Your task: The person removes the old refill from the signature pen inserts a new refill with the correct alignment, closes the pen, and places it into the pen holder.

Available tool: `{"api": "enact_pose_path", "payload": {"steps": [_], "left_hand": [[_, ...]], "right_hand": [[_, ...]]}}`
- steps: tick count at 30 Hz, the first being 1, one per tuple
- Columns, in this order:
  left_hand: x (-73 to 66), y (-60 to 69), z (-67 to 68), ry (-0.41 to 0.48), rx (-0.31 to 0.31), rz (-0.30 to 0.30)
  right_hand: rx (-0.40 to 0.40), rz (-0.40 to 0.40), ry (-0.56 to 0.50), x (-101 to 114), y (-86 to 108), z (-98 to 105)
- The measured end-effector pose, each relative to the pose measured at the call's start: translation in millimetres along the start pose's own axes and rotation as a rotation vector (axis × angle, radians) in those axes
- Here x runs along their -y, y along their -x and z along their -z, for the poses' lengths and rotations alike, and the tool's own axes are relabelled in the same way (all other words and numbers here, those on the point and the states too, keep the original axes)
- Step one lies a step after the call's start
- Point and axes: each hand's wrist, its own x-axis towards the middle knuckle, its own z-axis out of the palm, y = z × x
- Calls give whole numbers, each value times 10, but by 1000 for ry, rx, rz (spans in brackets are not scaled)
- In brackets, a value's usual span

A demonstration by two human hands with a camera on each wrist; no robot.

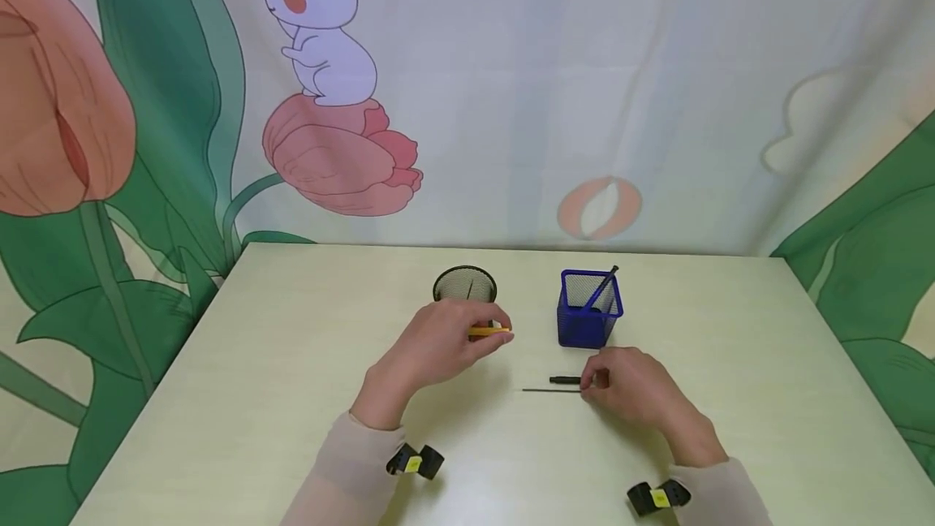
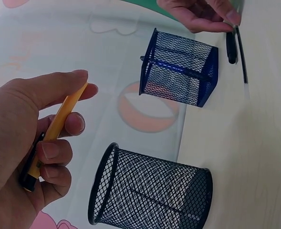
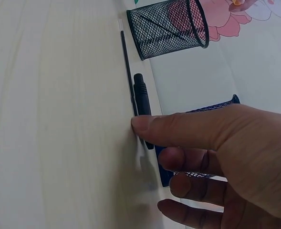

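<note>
My left hand holds a slim yellow pen-like tool with a black clip and end, its fingers wrapped along the body. It is raised in front of a round black mesh pen holder, which has a thin dark stick inside. On the table, my right hand pinches the end of a thin dark pen refill with a clear tip. Lying alongside the refill is a short black pen-like piece. Behind the right hand stands a square blue mesh pen holder with a dark blue pen leaning in it.
The pale wooden table reaches back to a curtain printed with a rabbit and flowers. Each wrist wears a small black camera, one on the left sleeve and one at the right sleeve.
</note>
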Motion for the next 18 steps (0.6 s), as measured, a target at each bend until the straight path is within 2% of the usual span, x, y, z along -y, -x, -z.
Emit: {"api": "enact_pose_path", "payload": {"steps": [8, 18], "left_hand": [[13, 15, -24, -4, 0, 2], [2, 6, -12, 62, 38, -5]], "right_hand": [[-1, 0, -9, 6, 4, -11], [8, -5, -50, 45, 13, 32]]}}
